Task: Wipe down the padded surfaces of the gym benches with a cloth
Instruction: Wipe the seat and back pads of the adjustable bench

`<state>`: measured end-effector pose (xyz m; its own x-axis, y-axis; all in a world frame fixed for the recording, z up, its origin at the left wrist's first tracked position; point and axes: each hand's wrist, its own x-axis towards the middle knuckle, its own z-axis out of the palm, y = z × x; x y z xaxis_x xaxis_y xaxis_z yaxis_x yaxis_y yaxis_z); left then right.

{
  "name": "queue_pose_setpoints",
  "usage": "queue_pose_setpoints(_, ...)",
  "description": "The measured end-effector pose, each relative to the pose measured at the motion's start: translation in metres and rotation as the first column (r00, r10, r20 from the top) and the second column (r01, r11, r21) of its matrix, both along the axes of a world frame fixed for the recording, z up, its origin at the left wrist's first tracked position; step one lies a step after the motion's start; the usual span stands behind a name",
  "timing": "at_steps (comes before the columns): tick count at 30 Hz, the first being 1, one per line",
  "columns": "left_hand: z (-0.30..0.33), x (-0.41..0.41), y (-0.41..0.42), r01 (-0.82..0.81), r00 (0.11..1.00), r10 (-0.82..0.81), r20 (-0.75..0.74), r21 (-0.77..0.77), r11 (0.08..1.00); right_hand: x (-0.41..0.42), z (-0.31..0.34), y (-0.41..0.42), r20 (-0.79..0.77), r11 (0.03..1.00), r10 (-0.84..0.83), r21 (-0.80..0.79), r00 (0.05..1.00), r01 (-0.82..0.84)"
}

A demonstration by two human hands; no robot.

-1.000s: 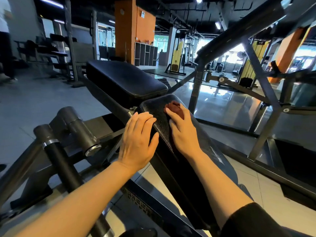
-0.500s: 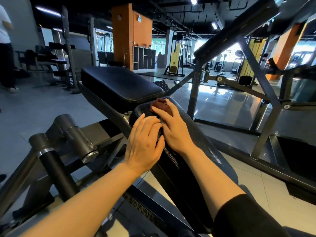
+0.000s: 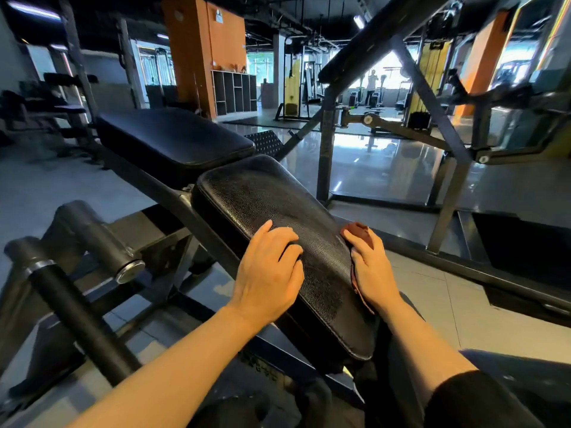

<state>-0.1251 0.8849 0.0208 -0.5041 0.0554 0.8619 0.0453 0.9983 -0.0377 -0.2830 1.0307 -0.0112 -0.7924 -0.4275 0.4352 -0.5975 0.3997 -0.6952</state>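
Cloth [image 3: 360,234] sits under the right hand [image 3: 372,270], fingers curled round it, against the near pad's [image 3: 278,205] right edge. Left hand [image 3: 268,273] rests flat, steadying. Advice: keep firm pressure, follow the edge seam, then overlap strokes toward the far pad [image 3: 173,137].

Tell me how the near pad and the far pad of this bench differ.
The near pad slopes down toward the person; the far pad lies nearly level. The near pad shows a pebbled grain in the light; the far pad looks smoother. Both hands are on the near pad, the left hand bare and the right hand pressing the cloth to its edge; nothing touches the far pad. Both are black and padded.
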Motion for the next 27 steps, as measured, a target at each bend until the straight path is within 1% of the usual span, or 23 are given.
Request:
queue_pose_setpoints(2, -0.010, 0.001, 0.017, 0.031, 0.999, -0.030, 0.038, -0.014, 0.999, 0.008, -0.005, 0.009, 0.065, 0.997, -0.058, -0.037, 0.996, 0.060)
queue_pose_setpoints(3, -0.014, 0.002, 0.025, 0.037, 0.998, -0.036, 0.057, -0.020, 0.999, 0.014, -0.001, 0.006, 0.082, 0.997, -0.058, -0.044, 0.995, 0.061)
queue_pose_setpoints(5, -0.021, 0.002, 0.039, 0.037, 0.995, -0.035, 0.098, -0.019, 0.999, 0.030, 0.013, -0.007, 0.058, 0.999, 0.020, -0.041, 0.998, -0.018)
queue_pose_setpoints(7, -0.024, 0.002, 0.050, 0.025, 0.991, -0.026, 0.130, 0.009, 1.000, 0.043, 0.022, -0.018, -0.033, 0.987, 0.154, -0.034, 0.988, -0.155)
queue_pose_setpoints(9, -0.026, 0.001, 0.057, 0.013, 0.986, -0.018, 0.163, 0.032, 0.999, 0.044, 0.018, -0.010, -0.071, 0.977, 0.208, -0.040, 0.976, -0.211)
queue_pose_setpoints(10, -0.027, 0.001, 0.060, 0.008, 0.984, -0.015, 0.176, 0.038, 0.999, 0.039, 0.009, -0.001, -0.069, 0.980, 0.190, -0.049, 0.979, -0.194)
queue_pose_setpoints(11, -0.029, 0.003, 0.062, 0.003, 0.982, -0.012, 0.186, 0.046, 0.999, 0.033, -0.002, 0.012, -0.046, 0.989, 0.135, -0.060, 0.990, -0.138)
queue_pose_setpoints(13, -0.035, 0.007, 0.065, -0.010, 0.980, -0.004, 0.201, 0.068, 0.998, 0.028, -0.022, 0.039, 0.033, 0.996, -0.018, -0.086, 0.999, 0.020)
queue_pose_setpoints(14, -0.039, 0.010, 0.067, -0.027, 0.978, 0.009, 0.209, 0.084, 0.996, 0.027, -0.025, 0.046, 0.075, 0.994, -0.062, -0.088, 0.995, 0.068)
queue_pose_setpoints(15, -0.043, 0.013, 0.071, -0.051, 0.976, 0.027, 0.215, 0.105, 0.993, 0.028, -0.024, 0.046, 0.104, 0.994, -0.070, -0.079, 0.992, 0.079)
queue_pose_setpoints(17, -0.050, 0.013, 0.078, -0.085, 0.976, 0.049, 0.213, 0.163, 0.983, 0.031, -0.007, 0.028, 0.091, 0.999, 0.011, -0.039, 0.996, -0.007)
queue_pose_setpoints(19, -0.055, 0.010, 0.086, -0.098, 0.980, 0.050, 0.192, 0.245, 0.965, 0.041, 0.010, 0.007, -0.029, 0.987, 0.159, -0.001, 0.987, -0.159)
queue_pose_setpoints(21, -0.057, 0.007, 0.090, -0.095, 0.986, 0.047, 0.159, 0.309, 0.946, 0.044, 0.013, 0.001, -0.134, 0.963, 0.268, 0.011, 0.954, -0.269)
queue_pose_setpoints(23, -0.061, 0.006, 0.091, -0.075, 0.991, 0.033, 0.131, 0.329, 0.941, 0.037, -0.003, 0.017, -0.148, 0.958, 0.284, -0.008, 0.947, -0.288)
queue_pose_setpoints(26, -0.067, 0.009, 0.086, -0.030, 0.995, -0.003, 0.104, 0.312, 0.950, 0.025, -0.026, 0.042, -0.070, 0.973, 0.197, -0.110, 0.978, -0.204)
queue_pose_setpoints(27, -0.068, 0.011, 0.085, -0.022, 0.995, -0.009, 0.098, 0.305, 0.952, 0.020, -0.025, 0.040, -0.050, 0.979, 0.171, -0.107, 0.984, -0.175)
